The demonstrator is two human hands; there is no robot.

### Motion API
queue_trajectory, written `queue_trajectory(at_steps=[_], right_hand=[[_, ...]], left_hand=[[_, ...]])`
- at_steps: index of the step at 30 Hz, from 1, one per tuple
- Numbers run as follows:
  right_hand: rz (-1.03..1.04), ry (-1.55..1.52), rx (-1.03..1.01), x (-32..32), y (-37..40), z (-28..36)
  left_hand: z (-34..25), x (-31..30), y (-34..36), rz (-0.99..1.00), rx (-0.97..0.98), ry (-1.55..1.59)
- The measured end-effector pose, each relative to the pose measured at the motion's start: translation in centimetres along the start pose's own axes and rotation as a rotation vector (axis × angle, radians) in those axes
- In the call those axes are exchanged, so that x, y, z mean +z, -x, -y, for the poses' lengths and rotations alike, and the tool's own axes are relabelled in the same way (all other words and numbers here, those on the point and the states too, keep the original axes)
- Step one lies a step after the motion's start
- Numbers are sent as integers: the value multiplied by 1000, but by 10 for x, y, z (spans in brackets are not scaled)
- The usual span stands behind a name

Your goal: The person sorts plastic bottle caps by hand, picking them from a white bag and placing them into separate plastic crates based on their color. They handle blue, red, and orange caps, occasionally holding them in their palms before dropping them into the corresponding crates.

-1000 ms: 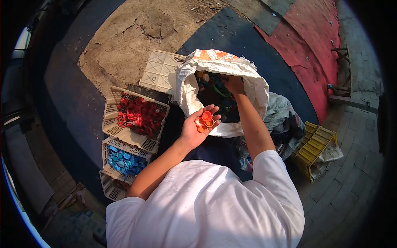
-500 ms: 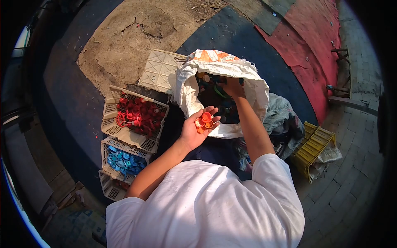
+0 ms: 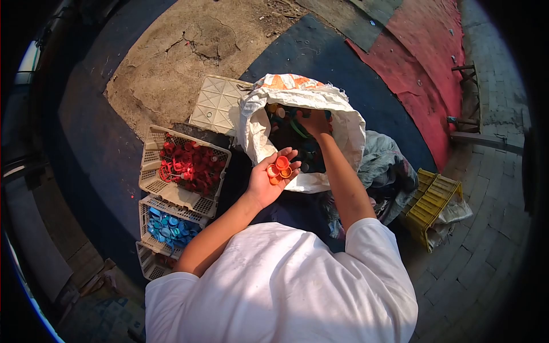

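Note:
Several orange bottle caps (image 3: 282,163) rest in the upturned palm of my left hand (image 3: 264,184), its fingers slightly curled beneath them. That hand is at the near edge of a white woven sack (image 3: 346,123) with a wide-open mouth. Inside the sack are dark and mixed-coloured caps in shadow, with a green ring (image 3: 298,128) among them. My right hand (image 3: 315,123) reaches into the sack over these caps. Its fingertips are in shade, so whether they grip anything does not show.
To the left are a crate of red caps (image 3: 191,163), a crate of blue caps (image 3: 171,228) and a third crate (image 3: 150,262). An overturned pale crate (image 3: 214,103) lies behind them. At right are a crumpled grey sack (image 3: 386,163) and a yellow crate (image 3: 434,200).
My right hand has shifted slightly within the sack, toward the left. My left hand still holds the orange caps. The whole view has moved a little.

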State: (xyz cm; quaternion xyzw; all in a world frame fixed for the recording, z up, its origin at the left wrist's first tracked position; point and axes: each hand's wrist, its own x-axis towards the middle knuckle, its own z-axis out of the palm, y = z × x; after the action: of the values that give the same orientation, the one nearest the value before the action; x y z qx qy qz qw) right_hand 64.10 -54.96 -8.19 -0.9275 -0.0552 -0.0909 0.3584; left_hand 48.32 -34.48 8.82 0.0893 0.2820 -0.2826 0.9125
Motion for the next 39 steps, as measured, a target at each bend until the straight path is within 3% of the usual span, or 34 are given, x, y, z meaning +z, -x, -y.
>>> queue_trajectory(at_steps=[3,6,13,15,18,22,27,29,33,34,37,39], right_hand=[[399,-147,474,-48,-4,57],[241,-674,464,-68,25,83],[229,-1164,508,-125,64,176],[135,-1158,390,-122,78,193],[80,-664,78,-122,91,191],[77,-669,44,-125,98,180],[35,-1014,261,-132,93,170],[-20,-1102,549,-129,85,164],[82,-769,656,-92,89,114],[135,-506,640,-94,91,117],[-40,-646,534,-94,94,145],[-49,-1020,547,-95,96,171]], left_hand=[[1,-1,0,15,1,15],[0,-1,-2,21,10,21],[1,6,-4,-72,92,91],[-2,-5,-6,-87,66,125],[-3,-7,-5,-74,44,76],[-2,-7,-2,-45,60,42],[2,9,3,-38,89,33],[1,1,0,4,76,32],[1,-1,3,35,70,23],[1,1,3,50,72,21],[3,8,3,81,104,8],[4,16,2,93,136,-5]])
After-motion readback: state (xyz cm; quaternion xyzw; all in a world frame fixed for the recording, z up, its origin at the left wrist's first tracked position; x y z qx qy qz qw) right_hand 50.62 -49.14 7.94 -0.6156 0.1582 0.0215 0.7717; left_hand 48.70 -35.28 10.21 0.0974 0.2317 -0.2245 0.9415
